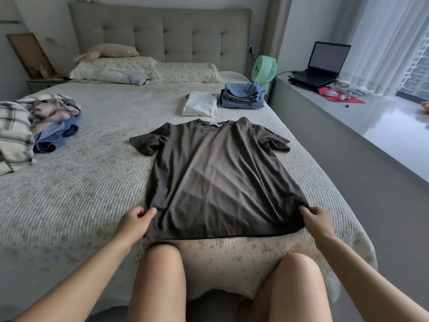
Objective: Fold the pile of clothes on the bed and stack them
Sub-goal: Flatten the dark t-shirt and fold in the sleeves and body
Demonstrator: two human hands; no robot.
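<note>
Head view: we look down at a dark olive T-shirt [216,173] spread flat on the bed [92,182], neck away from us and hem toward us, both short sleeves lying out to the sides. We see the left hand [135,220] at the shirt's near left corner, thumb and fingers curled and pinching the fabric just above the hem. The right hand [316,218] does the same at the near right corner, its fingers closed on the cloth there. Between the two hands the hem runs almost straight across, just beyond our bare knees [163,254], which rest against the bed's near edge. Past the shirt's collar, near the far right of the bed, we find a folded white garment [200,104], and touching it on the right a folded stack of blue jeans [242,95]. Well apart, at the left edge of the bed, lies the unfolded pile of clothes [46,122], with plaid, pink and blue pieces tangled together. At the head of the bed are pillows [144,70] and a soft toy [109,52] before a padded grey headboard [162,31]. To the right of the bed stand a green fan [264,70] and, on the window ledge, an open laptop [321,63] beside a red mat [341,96].
</note>
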